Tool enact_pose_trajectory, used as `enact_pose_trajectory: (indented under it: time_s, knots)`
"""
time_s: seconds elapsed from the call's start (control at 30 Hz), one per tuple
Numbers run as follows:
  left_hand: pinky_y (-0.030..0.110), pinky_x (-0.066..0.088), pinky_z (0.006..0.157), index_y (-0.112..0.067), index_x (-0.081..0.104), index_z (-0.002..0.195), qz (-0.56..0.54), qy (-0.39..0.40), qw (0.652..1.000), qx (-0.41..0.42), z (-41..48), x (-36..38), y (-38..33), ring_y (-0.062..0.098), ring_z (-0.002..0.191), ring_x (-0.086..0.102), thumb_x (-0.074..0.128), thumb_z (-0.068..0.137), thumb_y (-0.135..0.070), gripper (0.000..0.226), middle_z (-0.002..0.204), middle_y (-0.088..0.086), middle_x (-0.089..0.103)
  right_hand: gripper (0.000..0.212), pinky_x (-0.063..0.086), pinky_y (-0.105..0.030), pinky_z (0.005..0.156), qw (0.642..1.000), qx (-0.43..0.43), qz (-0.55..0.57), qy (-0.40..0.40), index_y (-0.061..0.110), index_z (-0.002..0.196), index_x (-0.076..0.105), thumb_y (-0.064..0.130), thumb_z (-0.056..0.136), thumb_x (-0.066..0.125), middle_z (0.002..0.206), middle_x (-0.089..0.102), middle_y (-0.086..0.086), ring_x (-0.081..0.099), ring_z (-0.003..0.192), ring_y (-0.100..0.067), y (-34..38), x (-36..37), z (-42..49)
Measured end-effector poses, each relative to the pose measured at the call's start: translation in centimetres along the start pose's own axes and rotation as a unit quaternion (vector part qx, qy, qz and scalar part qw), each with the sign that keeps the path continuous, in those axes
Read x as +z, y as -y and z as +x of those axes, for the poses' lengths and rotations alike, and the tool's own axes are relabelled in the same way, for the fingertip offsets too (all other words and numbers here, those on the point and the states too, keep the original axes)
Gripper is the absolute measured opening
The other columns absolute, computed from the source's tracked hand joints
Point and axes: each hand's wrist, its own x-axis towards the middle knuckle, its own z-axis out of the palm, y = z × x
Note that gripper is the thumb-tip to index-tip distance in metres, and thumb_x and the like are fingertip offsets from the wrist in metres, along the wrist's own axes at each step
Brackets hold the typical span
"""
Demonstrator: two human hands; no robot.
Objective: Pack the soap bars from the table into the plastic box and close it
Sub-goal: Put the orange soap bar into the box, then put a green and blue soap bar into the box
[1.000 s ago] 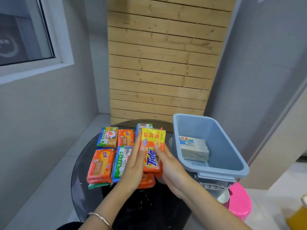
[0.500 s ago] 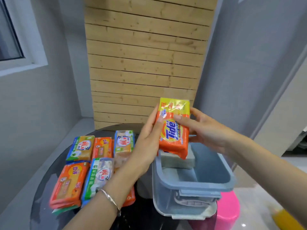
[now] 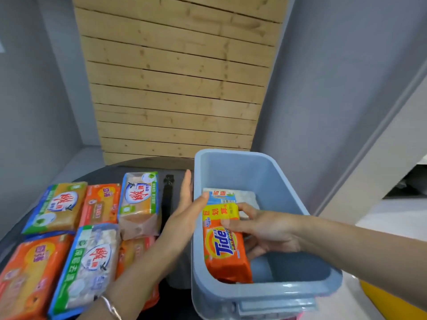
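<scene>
While the right hand holds it, the Tide bar is inside the box, along the left wall toward the near end. Wrapper: glossy orange, with a yellow band across the far end. Right fingers curl under the bar's right edge, thumb laid on its top face. Left hand: fingers straight and together outside the left wall, holding nothing. Its thumb reaches over the rim and touches the bar's far left corner. Whether the bar rests on the box floor: cannot tell, since the near rim hides its lower end.

Writing: "Tide" in blue on a yellow-ringed disc; red Chinese characters on the yellow band. Pale bar lies in the box just beyond, with a blue-and-white label and barcode; print too small to read.

Six bars lie on the counter left of the box, in two rows of three. Three show a large red Chinese character on a white oval; three are orange. Near-row right one is mostly hidden by the left forearm. Near-row left one is cut off by the frame edge. Small black object between bars and box: unidentifiable. Pieces under the box's near rim are blurred.
</scene>
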Motion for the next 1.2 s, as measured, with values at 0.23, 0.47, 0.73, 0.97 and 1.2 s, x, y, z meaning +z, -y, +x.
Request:
enact_pose_trajectory:
  time_s: [0.23, 0.47, 0.73, 0.97, 1.2]
  knots:
    - [0.013, 0.055, 0.061, -0.061, 0.025, 0.118, -0.015, -0.001, 1.0, 0.004, 0.3, 0.0, 1.3, -0.004, 0.077, 0.069, 0.044, 0.094, -0.025, 0.048, 0.079, -0.035, 0.069, 0.034, 0.054, -0.046, 0.089, 0.994, 0.054, -0.077, 0.061, 0.027, 0.116, 0.046, 0.034, 0.087, 0.063, 0.104, 0.069, -0.009, 0.067, 0.084, -0.026, -0.8, 0.1, 1.2]
    - [0.012, 0.055, 0.062, -0.06, 0.025, 0.121, -0.003, 0.003, 1.0, 0.012, 0.3, -0.2, 1.4, -0.009, 0.075, 0.068, 0.043, 0.095, -0.024, 0.048, 0.076, -0.04, 0.066, 0.037, 0.05, -0.048, 0.096, 0.989, 0.084, -0.111, 0.058, 0.022, 0.119, 0.043, 0.031, 0.088, 0.062, 0.117, 0.065, -0.018, 0.064, 0.099, -0.031, -1.2, 0.5, 1.3]
    - [0.001, 0.048, 0.068, -0.029, 0.017, 0.147, 0.02, -0.012, 0.999, 0.048, -0.2, -0.2, 0.5, 0.004, 0.12, 0.051, 0.049, 0.093, -0.016, 0.065, 0.145, -0.01, 0.042, 0.019, 0.052, -0.037, 0.087, 0.996, 0.071, -0.053, 0.025, 0.019, 0.11, 0.052, 0.031, 0.096, 0.05, 0.116, 0.06, -0.009, 0.062, 0.095, -0.026, -0.7, 0.0, 0.7]
    - [0.002, 0.044, 0.074, -0.025, 0.038, 0.139, 0.117, -0.106, 0.981, 0.112, -1.8, -5.3, -1.5, 0.003, 0.116, 0.05, 0.055, 0.09, -0.015, 0.052, 0.134, -0.012, 0.048, 0.024, 0.049, -0.031, 0.096, 0.981, -0.033, -0.155, -0.115, 0.021, 0.11, 0.059, 0.036, 0.092, 0.054, 0.12, 0.059, -0.004, 0.057, 0.11, -0.018, 3.2, 0.3, -2.9]
    - [0.027, 0.05, 0.08, -0.016, 0.046, 0.134, 0.167, -0.197, 0.964, 0.066, -2.3, -11.4, -1.9, 0.015, 0.114, 0.051, 0.054, 0.092, -0.021, 0.043, 0.135, 0.006, 0.052, 0.039, 0.046, -0.031, 0.103, 0.975, -0.167, -0.109, -0.098, 0.014, 0.126, 0.056, 0.034, 0.092, 0.055, 0.134, 0.054, 0.001, 0.055, 0.122, -0.016, 9.3, 6.1, -2.2]
